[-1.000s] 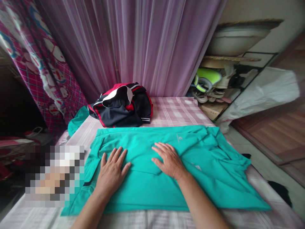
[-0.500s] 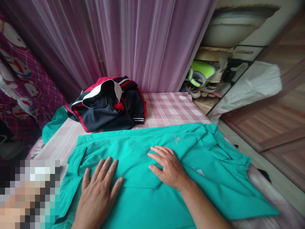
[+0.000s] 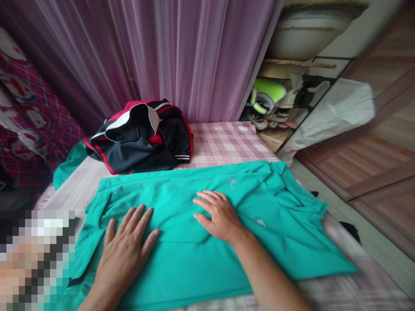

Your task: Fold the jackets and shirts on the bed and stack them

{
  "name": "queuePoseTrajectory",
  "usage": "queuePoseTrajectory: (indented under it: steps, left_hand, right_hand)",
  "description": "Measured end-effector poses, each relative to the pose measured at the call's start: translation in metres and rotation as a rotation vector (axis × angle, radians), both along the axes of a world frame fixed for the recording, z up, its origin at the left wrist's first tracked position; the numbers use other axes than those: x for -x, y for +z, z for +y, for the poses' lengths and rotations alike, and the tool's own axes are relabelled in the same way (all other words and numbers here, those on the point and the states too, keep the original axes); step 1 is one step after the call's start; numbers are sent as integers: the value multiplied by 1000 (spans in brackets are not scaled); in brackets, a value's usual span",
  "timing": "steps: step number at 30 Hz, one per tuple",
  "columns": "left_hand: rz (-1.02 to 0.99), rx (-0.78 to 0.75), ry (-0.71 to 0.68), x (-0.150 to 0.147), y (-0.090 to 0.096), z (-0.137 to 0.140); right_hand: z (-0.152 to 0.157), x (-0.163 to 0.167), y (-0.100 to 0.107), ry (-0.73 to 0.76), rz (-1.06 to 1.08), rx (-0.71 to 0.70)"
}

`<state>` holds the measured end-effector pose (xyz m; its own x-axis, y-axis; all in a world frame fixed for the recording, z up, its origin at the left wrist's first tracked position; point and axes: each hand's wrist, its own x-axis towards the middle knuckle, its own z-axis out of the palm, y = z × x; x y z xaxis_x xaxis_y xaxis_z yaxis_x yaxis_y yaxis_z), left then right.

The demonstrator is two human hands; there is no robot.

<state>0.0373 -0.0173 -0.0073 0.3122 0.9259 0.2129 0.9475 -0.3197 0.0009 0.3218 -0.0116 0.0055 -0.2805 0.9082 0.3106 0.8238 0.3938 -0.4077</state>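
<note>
A teal garment (image 3: pixel 181 268) with small pale logos lies spread across a pink checked cloth. Its exact kind I cannot tell. My left hand (image 3: pixel 125 246) rests flat on its left part, fingers spread. On the middle of the garment lies my right hand (image 3: pixel 217 214), palm down with the fingers stretched out and apart. Neither hand grips anything. Folds and wrinkles run across the garment's right side, near the logos.
Behind the garment sits a heap of dark blue, red and white clothing (image 3: pixel 139 149) on the checked cloth (image 3: pixel 223 140). A purple curtain (image 3: pixel 181 60) hangs behind. To the right stand a shoe rack (image 3: pixel 311 93), a white plastic bag (image 3: pixel 337 112) and a wooden door (image 3: pixel 366 147).
The whole view has shifted a little, so everything appears slightly further left and higher. Both hands stay flat at nearly the same places on the garment.
</note>
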Motion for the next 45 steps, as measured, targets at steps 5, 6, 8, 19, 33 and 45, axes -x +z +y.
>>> queuePoseTrajectory:
  steps: [5,6,8,19,33,45]
  left_hand:
    - [6,32,16,-2,2,3]
    - [5,38,21,-3,3,3]
    - [5,45,34,-5,6,3]
    - [-28,108,43,-12,20,0]
    - [-165,134,-322,-103,47,-47]
    - [-227,127,-359,-99,40,-44]
  right_hand:
    - [2,5,2,-10,-24,8]
    - [2,5,3,-25,-44,21]
    - [4,0,4,-130,-106,68]
    - [-16,-74,11,-750,-258,396]
    - [-70,-86,-14,-689,-281,188]
    - [-69,-87,-14,-698,-231,156]
